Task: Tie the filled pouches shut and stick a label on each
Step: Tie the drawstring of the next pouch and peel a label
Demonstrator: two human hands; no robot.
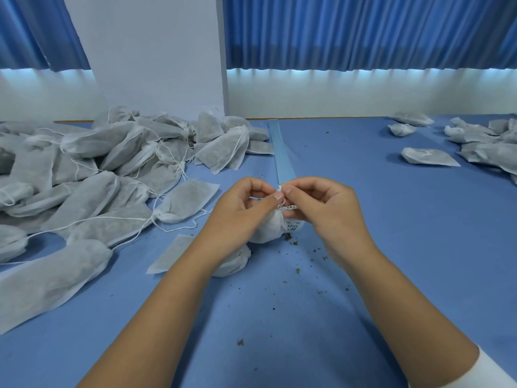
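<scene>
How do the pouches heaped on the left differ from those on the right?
The left heap is much bigger than the right group. Loose strings trail from the left heap; none show on the right group. A right-group pouch shows a printed label; the left heap shows none. Both: white fabric, dark filling.

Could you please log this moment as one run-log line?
phase: tying | left hand: pinches string | right hand: pinches string | pouch: held over table | pouch pile: left
</scene>
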